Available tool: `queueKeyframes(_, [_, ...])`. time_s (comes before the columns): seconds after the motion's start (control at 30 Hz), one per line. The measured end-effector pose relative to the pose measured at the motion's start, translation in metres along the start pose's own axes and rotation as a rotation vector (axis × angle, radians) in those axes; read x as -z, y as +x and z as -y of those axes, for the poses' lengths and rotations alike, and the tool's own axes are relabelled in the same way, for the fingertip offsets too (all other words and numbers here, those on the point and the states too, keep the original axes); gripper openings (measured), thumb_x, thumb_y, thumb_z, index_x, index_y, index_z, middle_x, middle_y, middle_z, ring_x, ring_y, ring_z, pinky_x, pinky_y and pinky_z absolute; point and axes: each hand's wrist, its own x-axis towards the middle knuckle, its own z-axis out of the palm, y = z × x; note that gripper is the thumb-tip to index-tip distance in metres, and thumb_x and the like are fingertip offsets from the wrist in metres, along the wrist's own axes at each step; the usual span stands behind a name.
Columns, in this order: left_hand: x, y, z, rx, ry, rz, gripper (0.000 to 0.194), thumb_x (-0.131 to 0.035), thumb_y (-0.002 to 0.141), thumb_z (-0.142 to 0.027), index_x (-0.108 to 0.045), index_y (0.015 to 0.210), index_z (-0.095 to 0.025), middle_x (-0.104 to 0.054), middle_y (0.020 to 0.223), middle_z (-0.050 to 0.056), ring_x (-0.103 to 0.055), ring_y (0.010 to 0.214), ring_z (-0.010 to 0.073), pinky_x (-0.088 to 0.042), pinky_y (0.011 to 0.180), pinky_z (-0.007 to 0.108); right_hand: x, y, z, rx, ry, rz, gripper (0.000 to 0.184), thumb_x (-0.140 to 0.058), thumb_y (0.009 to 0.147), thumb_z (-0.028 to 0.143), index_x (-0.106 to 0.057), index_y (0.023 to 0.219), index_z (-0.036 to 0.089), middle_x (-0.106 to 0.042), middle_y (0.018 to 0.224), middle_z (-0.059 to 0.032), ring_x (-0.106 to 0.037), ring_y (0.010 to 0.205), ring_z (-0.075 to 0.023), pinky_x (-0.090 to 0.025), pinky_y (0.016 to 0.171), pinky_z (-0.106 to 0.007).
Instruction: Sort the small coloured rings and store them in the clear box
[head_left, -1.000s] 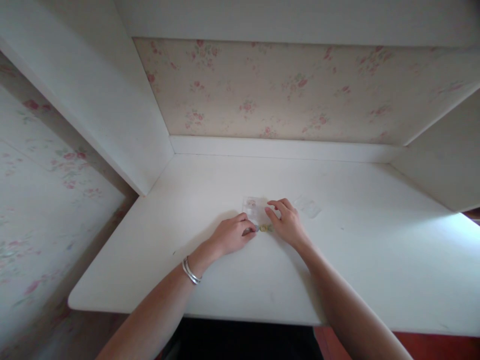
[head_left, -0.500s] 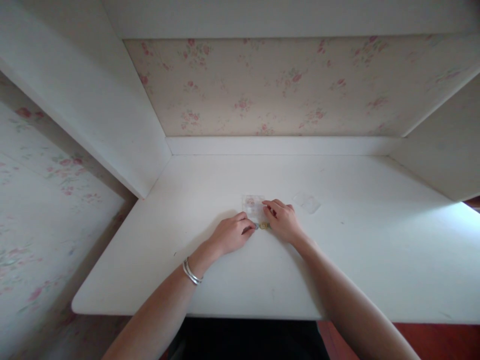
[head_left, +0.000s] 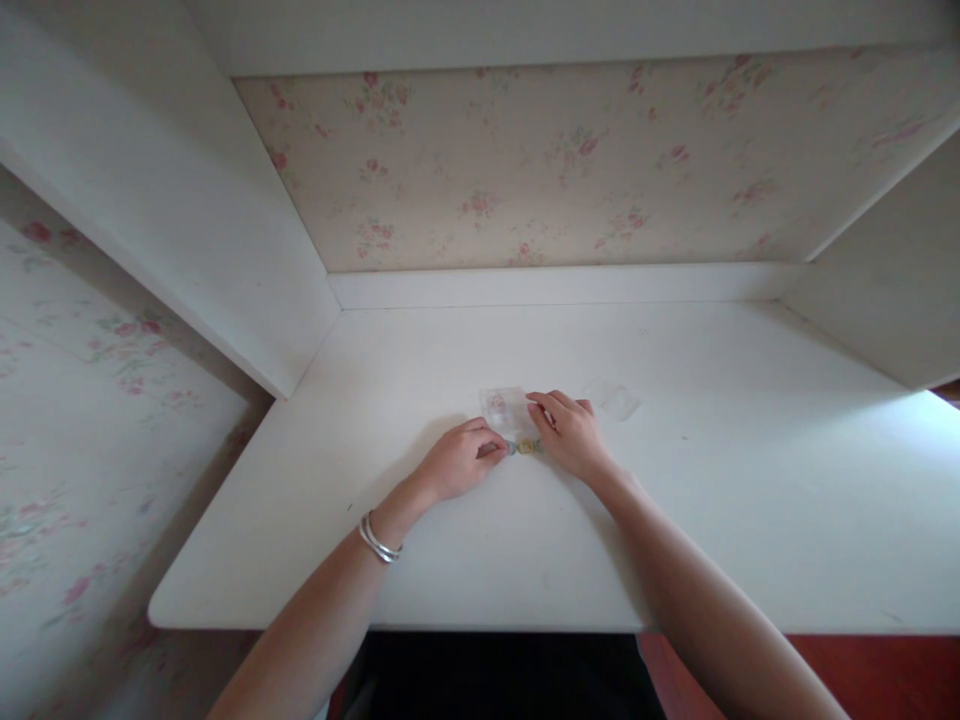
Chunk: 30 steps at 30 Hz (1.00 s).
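Observation:
Both my hands rest close together on a white desk top (head_left: 465, 560). My left hand (head_left: 457, 462), with a silver bracelet on its wrist, has its fingers curled and pinched at a small grey-green thing (head_left: 525, 447) lying between the hands. My right hand (head_left: 568, 435) has its fingers bent and pressed on the same small thing, beside a small clear packet (head_left: 504, 409) that lies flat just behind it. I cannot make out what the small thing is.
A second clear wrapper (head_left: 613, 400) lies on the desk to the right of my hands. White side panels (head_left: 187, 230) and a flowered back wall (head_left: 540, 170) close in the desk on three sides. The desk's front edge runs near my forearms.
My right hand has closed in toward the left hand, covering more of the small thing. The camera tilted slightly; both hands stay in the same spot.

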Motion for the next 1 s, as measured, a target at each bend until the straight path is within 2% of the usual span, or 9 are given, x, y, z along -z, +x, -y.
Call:
queueKeyframes(0.17, [0.002, 0.001, 0.001, 0.000, -0.052, -0.016, 0.016, -0.055, 0.087, -0.028, -0.068, 0.086, -0.019, -0.060, 0.086, 0.003, -0.057, 0.075, 0.0121, -0.045, 0.070, 0.023, 0.009, -0.001, 0.002, 0.063, 0.021, -0.010, 0.029, -0.039, 0.095, 0.033, -0.064, 0.105, 0.022, -0.067, 0.091, -0.0054, -0.060, 0.085, -0.0166, -0.035, 0.080, -0.031])
queueKeyframes(0.37, [0.003, 0.003, -0.002, 0.015, -0.054, -0.094, 0.018, -0.053, 0.088, -0.029, -0.068, 0.089, -0.019, -0.057, 0.083, 0.001, -0.054, 0.071, 0.0109, -0.043, 0.069, 0.022, 0.018, -0.007, 0.007, 0.261, 0.086, 0.108, 0.025, -0.046, 0.091, 0.031, -0.068, 0.094, 0.022, -0.066, 0.078, -0.0033, -0.056, 0.075, -0.0150, -0.035, 0.075, -0.029])
queueKeyframes(0.57, [0.000, 0.007, -0.003, 0.027, -0.021, -0.164, 0.018, -0.052, 0.089, -0.029, -0.067, 0.088, -0.019, -0.058, 0.082, 0.001, -0.053, 0.070, 0.0112, -0.042, 0.067, 0.023, 0.017, -0.010, 0.016, 0.378, 0.058, 0.182, 0.020, -0.051, 0.088, 0.031, -0.069, 0.090, 0.024, -0.064, 0.072, -0.0015, -0.054, 0.075, -0.0148, -0.032, 0.074, -0.029])
queueKeyframes(0.77, [-0.003, 0.008, -0.001, 0.007, -0.054, -0.132, 0.016, -0.054, 0.088, -0.028, -0.067, 0.088, -0.018, -0.058, 0.082, 0.001, -0.053, 0.070, 0.0113, -0.041, 0.064, 0.022, 0.011, -0.010, 0.018, 0.351, -0.026, 0.132, 0.026, -0.052, 0.089, 0.039, -0.069, 0.082, 0.021, -0.064, 0.072, -0.0027, -0.054, 0.075, -0.0148, -0.028, 0.073, -0.030])
queueKeyframes(0.9, [-0.005, 0.008, -0.001, -0.002, -0.081, -0.101, 0.016, -0.055, 0.087, -0.029, -0.067, 0.087, -0.018, -0.059, 0.082, 0.001, -0.053, 0.069, 0.0109, -0.041, 0.064, 0.022, 0.009, -0.010, 0.018, 0.319, -0.048, 0.119, 0.028, -0.052, 0.089, 0.039, -0.067, 0.074, 0.020, -0.063, 0.070, -0.0025, -0.053, 0.074, -0.0148, -0.027, 0.073, -0.030])
queueKeyframes(1.0, [-0.006, 0.008, -0.002, 0.001, -0.090, -0.096, 0.016, -0.055, 0.087, -0.028, -0.068, 0.087, -0.018, -0.058, 0.080, 0.001, -0.052, 0.069, 0.0107, -0.041, 0.064, 0.022, 0.010, -0.010, 0.018, 0.326, -0.039, 0.121, 0.024, -0.052, 0.088, 0.035, -0.067, 0.077, 0.020, -0.063, 0.071, -0.0020, -0.053, 0.074, -0.0144, -0.027, 0.074, -0.030])
